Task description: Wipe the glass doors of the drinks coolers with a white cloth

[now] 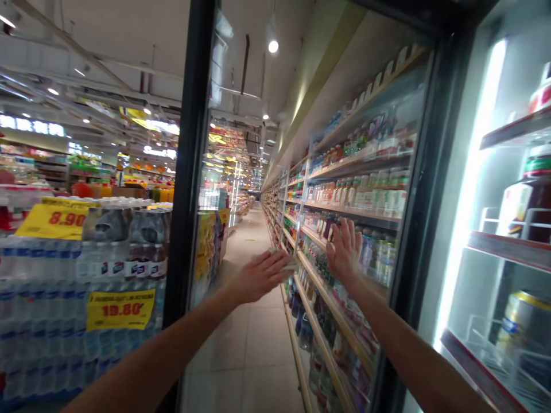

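In front of me is a glass cooler door (pixel 247 344) in a black frame, with shelves and an aisle showing through the pane. My left hand (pixel 262 276) lies flat at the middle of the glass, fingers stretched to the right and slightly blurred. A small pale patch shows at its fingertips; I cannot tell whether it is a cloth or a reflection. To the right, my right hand (pixel 344 249) is raised against the pane, fingers spread and pointing up, holding nothing visible.
At right, the lit cooler interior (pixel 467 189) has shelves with a dark bottle (pixel 523 201) and a yellow-topped can (pixel 519 321). Packs of bottled water (pixel 38 321) are stacked at left, with yellow price signs (pixel 120 310). A tiled aisle floor (pixel 253 229) runs ahead.
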{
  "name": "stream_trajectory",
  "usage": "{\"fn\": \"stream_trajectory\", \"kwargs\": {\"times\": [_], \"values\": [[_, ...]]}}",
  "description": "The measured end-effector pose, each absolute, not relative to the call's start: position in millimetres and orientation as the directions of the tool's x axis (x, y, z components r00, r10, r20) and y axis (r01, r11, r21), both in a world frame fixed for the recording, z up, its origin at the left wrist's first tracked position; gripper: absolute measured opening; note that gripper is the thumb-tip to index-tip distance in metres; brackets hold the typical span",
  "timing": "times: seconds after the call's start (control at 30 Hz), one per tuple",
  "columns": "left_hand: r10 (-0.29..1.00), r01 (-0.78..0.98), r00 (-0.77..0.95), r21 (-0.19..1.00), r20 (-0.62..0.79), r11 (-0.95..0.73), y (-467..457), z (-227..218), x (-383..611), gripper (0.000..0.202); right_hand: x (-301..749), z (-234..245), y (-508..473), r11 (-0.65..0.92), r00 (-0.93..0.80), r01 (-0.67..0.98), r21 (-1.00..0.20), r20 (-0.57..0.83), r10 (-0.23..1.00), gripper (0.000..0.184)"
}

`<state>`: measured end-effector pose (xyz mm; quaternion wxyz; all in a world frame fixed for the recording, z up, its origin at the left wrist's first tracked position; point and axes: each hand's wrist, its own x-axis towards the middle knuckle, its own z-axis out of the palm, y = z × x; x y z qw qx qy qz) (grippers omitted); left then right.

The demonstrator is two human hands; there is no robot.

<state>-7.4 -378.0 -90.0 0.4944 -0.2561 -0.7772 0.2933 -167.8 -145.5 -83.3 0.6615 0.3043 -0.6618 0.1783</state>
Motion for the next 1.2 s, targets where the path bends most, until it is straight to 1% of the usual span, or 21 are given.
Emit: {"fn": "stream_trajectory", "kwargs": {"times": [0.1,0.13,0.17,0.2,0.27,0.3,0.37,0.43,0.5,0.53,0.6,0.7,0.77,0.83,0.87,0.9,0.93,1.0,1.07,1.13,1.2], "values": [[0.477,-0.006,-0.365,-0.514,0.799,0.857,-354,-74,-23,0.048,-168,-86,-145,0.752,0.072,-0.638,0.165,0.985,-0.155,0.058],[0.449,-0.012,-0.363,-0.486,0.816,0.874,-347,-76,-27,0.047,-169,-86,-144,0.750,0.083,-0.640,0.167,0.985,-0.149,0.057],[0.486,0.019,-0.369,-0.517,0.792,0.856,-341,-83,-31,0.046,-170,-86,-143,0.746,0.097,-0.643,0.171,0.985,-0.143,0.056],[0.574,0.081,-0.384,-0.592,0.724,0.801,-337,-94,-35,0.043,-171,-85,-143,0.741,0.112,-0.647,0.178,0.984,-0.138,0.056],[0.796,0.253,-0.352,-0.769,0.492,0.587,-333,-120,-39,0.037,-172,-85,-142,0.731,0.128,-0.655,0.192,0.981,-0.143,0.056],[0.839,0.294,-0.355,-0.803,0.412,0.519,-333,-130,-40,0.036,-173,-86,-142,0.727,0.124,-0.660,0.192,0.981,-0.147,0.056],[0.857,0.306,-0.356,-0.820,0.373,0.484,-334,-135,-42,0.039,-173,-86,-142,0.723,0.108,-0.668,0.178,0.984,-0.143,0.055],[0.787,0.228,-0.363,-0.772,0.499,0.594,-334,-121,-42,0.047,-171,-86,-143,0.721,0.086,-0.676,0.151,0.988,-0.126,0.054],[0.630,0.094,-0.341,-0.641,0.698,0.761,-333,-102,-43,0.051,-168,-86,-143,0.718,0.072,-0.683,0.132,0.991,-0.114,0.053],[0.587,0.062,-0.335,-0.604,0.737,0.794,-332,-95,-44,0.051,-167,-86,-144,0.716,0.070,-0.687,0.128,0.991,-0.110,0.053],[0.632,0.093,-0.342,-0.644,0.696,0.760,-330,-89,-46,0.048,-166,-85,-143,0.708,0.068,-0.695,0.127,0.991,-0.111,0.052],[0.791,0.222,-0.331,-0.772,0.514,0.595,-327,-86,-49,0.045,-165,-84,-142,0.699,0.078,-0.702,0.138,0.990,-0.117,0.052],[0.748,0.177,-0.314,-0.738,0.584,0.651,-324,-75,-51,0.044,-165,-85,-141,0.700,0.081,-0.701,0.138,0.990,-0.115,0.052],[0.605,0.068,-0.280,-0.614,0.745,0.787,-318,-61,-53,0.044,-165,-85,-141,0.698,0.089,-0.703,0.139,0.990,-0.107,0.052],[0.546,0.032,-0.260,-0.558,0.796,0.829,-315,-56,-54,0.043,-165,-85,-140,0.694,0.093,-0.706,0.140,0.990,-0.104,0.052],[0.537,0.029,-0.248,-0.548,0.807,0.836,-312,-54,-55,0.042,-165,-85,-140,0.689,0.098,-0.711,0.142,0.990,-0.103,0.052],[0.580,0.056,-0.249,-0.586,0.776,0.808,-311,-53,-55,0.041,-165,-85,-140,0.684,0.102,-0.715,0.146,0.989,-0.104,0.053],[0.729,0.151,-0.257,-0.719,0.635,0.679,-310,-53,-56,0.040,-165,-85,-140,0.680,0.107,-0.717,0.152,0.988,-0.108,0.054],[0.786,0.185,-0.260,-0.769,0.561,0.611,-313,-46,-56,0.040,-165,-86,-139,0.685,0.105,-0.713,0.152,0.988,-0.111,0.054],[0.694,0.108,-0.253,-0.693,0.674,0.712,-316,-33,-53,0.041,-166,-86,-140,0.689,0.105,-0.708,0.154,0.988,-0.113,0.054],[0.541,0.008,-0.216,-0.553,0.813,0.833,-318,-19,-50,0.043,-167,-87,-140,0.693,0.104,-0.705,0.152,0.988,-0.110,0.054]]}}
